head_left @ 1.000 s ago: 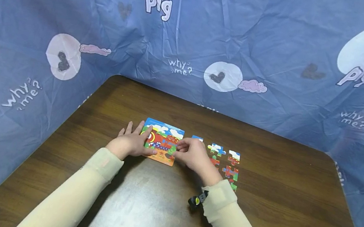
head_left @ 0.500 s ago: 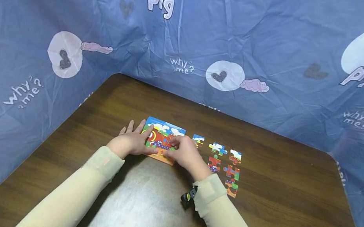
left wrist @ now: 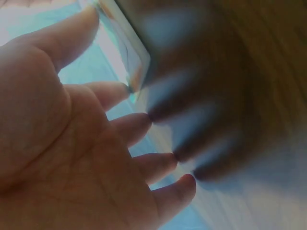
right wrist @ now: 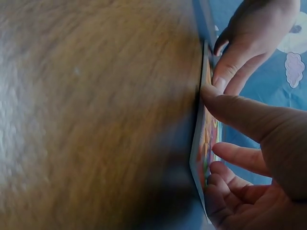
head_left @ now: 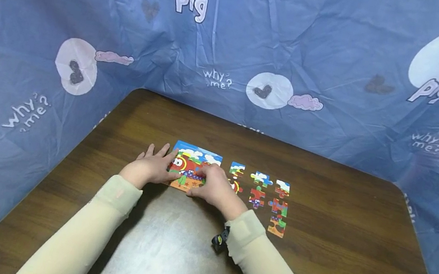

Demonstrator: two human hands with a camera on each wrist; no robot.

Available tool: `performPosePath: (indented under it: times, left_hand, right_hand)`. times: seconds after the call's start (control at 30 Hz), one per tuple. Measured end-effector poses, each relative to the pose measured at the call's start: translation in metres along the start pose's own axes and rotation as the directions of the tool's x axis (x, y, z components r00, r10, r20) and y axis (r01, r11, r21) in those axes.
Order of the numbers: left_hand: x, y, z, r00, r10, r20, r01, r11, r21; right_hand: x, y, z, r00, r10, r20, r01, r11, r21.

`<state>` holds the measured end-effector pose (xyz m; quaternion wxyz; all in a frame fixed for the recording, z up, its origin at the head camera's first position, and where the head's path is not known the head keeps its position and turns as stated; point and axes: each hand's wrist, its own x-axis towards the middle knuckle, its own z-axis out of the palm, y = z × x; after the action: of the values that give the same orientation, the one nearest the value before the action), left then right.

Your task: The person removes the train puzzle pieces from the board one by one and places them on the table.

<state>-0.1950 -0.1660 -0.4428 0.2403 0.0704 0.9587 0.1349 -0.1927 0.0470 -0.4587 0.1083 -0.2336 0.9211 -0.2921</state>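
Note:
A small, brightly coloured train jigsaw puzzle [head_left: 196, 154] lies on the table in the head view. My left hand [head_left: 148, 169] is at its left edge, fingers spread and nearly straight. In the left wrist view, the left hand's [left wrist: 96, 139] thumb and index fingertips meet the board's edge [left wrist: 139, 50]. My right hand [head_left: 217, 186] covers the puzzle's right side. The right wrist view has the right thumb [right wrist: 235, 111] on the near edge, the index fingertip on the picture [right wrist: 207, 132] and the other fingers loosely bent. No loose piece shows between them.
Several loose jigsaw pieces lie right of the puzzle, among them a cloud piece [head_left: 261, 178], a red piece [head_left: 257, 196] and a corner piece [head_left: 277, 227]. A printed blue cloth [head_left: 233, 53] hangs behind the brown wooden table [head_left: 336, 242].
My right hand has moved left from the puzzle's right edge onto its picture, uncovering loose pieces behind it. The left hand has slid slightly left, showing more of the train's face.

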Motion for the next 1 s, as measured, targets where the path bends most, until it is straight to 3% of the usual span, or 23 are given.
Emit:
performPosePath:
  times: [0.37, 0.8, 1.0]
  left_hand:
    - [-0.002, -0.008, 0.0, 1.0, 0.0, 0.012, 0.001, 0.999, -0.033]
    - [0.025, -0.028, 0.017, 1.0, 0.017, 0.026, -0.015, 0.998, -0.054]
    - [0.028, -0.029, 0.019, 1.0, 0.012, 0.028, -0.01, 0.999, -0.05]
  right_hand:
    - [0.005, -0.005, 0.005, 1.0, 0.008, 0.004, -0.008, 0.998, -0.068]
    - [0.006, -0.007, 0.004, 0.999, 0.039, 0.003, -0.039, 0.998, -0.057]
    - [0.007, -0.006, 0.008, 0.999, 0.029, -0.013, -0.029, 0.999, -0.015]
